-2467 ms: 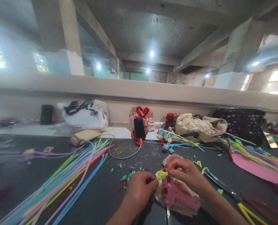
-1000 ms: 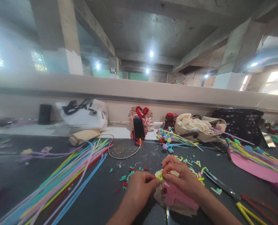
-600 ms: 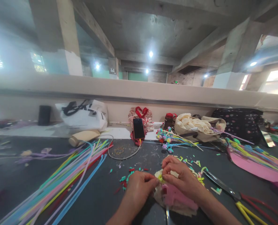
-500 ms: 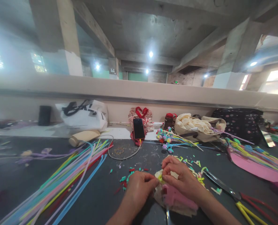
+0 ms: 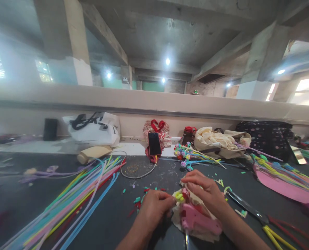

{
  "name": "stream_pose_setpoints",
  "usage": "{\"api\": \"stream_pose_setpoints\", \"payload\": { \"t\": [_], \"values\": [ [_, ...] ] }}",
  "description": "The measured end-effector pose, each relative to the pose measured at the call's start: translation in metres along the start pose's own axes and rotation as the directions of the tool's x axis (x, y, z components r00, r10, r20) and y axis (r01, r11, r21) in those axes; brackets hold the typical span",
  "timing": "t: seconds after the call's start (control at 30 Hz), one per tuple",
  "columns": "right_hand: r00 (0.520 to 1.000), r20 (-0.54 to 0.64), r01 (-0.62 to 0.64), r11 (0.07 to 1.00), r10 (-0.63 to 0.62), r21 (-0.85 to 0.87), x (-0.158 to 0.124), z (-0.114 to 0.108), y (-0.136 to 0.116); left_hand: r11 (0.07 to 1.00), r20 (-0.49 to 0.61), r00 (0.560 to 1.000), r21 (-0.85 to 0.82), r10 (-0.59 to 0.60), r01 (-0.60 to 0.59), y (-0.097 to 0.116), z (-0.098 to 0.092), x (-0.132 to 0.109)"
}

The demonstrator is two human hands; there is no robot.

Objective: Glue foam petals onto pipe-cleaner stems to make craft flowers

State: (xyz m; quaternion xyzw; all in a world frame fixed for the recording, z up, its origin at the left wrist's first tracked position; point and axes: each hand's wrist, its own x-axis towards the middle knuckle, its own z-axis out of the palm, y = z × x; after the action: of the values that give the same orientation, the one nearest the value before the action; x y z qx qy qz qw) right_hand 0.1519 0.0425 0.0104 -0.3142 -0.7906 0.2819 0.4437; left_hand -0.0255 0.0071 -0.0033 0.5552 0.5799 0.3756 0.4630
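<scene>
My left hand (image 5: 154,207) and my right hand (image 5: 205,191) meet low in the middle of the dark table (image 5: 110,222). Both are closed in a pinch on a small yellow-green curled piece (image 5: 179,197) with a red bit beside it. Just below the hands a pink glue gun (image 5: 198,218) lies on a cream cloth (image 5: 177,218). Small cut scraps (image 5: 141,198) in teal and red lie left of my left hand.
Long coloured strips (image 5: 83,194) fan out at the left. A phone (image 5: 154,143) leans on a red bag at the back, with finished small flowers (image 5: 187,154), a cream bag (image 5: 217,140) and a dotted black bag (image 5: 266,137). Scissors (image 5: 248,208) and pink sheet (image 5: 287,189) lie right.
My right hand has lifted slightly and shifted back, uncovering more of the yellow-green piece and the red bit. The glue gun shows more fully. The left hand stays almost still.
</scene>
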Motion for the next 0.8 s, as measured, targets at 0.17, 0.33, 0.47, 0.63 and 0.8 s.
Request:
{"api": "stream_pose_setpoints", "payload": {
  "t": [0.17, 0.33, 0.47, 0.63, 0.8],
  "values": [
    [0.999, -0.034, -0.035, 0.999, 0.036, 0.018, 0.001, -0.001, 0.002, 0.986, 0.035, 0.997, -0.149, -0.067, 0.072, -0.001, 0.002, 0.0],
    [0.999, 0.046, 0.008, 1.0, -0.007, -0.029, 0.0, 0.003, -0.001, 0.979, 0.074, 0.993, -0.179, -0.089, 0.101, -0.001, 0.001, 0.002],
    [0.994, 0.086, 0.08, 0.988, -0.069, -0.133, -0.001, 0.006, -0.009, 0.982, 0.07, 0.995, -0.175, -0.066, 0.078, -0.001, 0.001, 0.002],
    [0.987, 0.116, 0.14, 0.961, -0.115, -0.237, -0.003, 0.01, -0.017, 0.988, 0.049, 0.997, -0.142, -0.053, 0.059, -0.001, 0.001, 0.002],
    [0.985, 0.13, 0.144, 0.952, -0.112, -0.272, -0.005, 0.013, -0.02, 0.997, 0.06, 0.998, -0.074, -0.028, 0.033, -0.003, 0.001, 0.002]
  ]
}}
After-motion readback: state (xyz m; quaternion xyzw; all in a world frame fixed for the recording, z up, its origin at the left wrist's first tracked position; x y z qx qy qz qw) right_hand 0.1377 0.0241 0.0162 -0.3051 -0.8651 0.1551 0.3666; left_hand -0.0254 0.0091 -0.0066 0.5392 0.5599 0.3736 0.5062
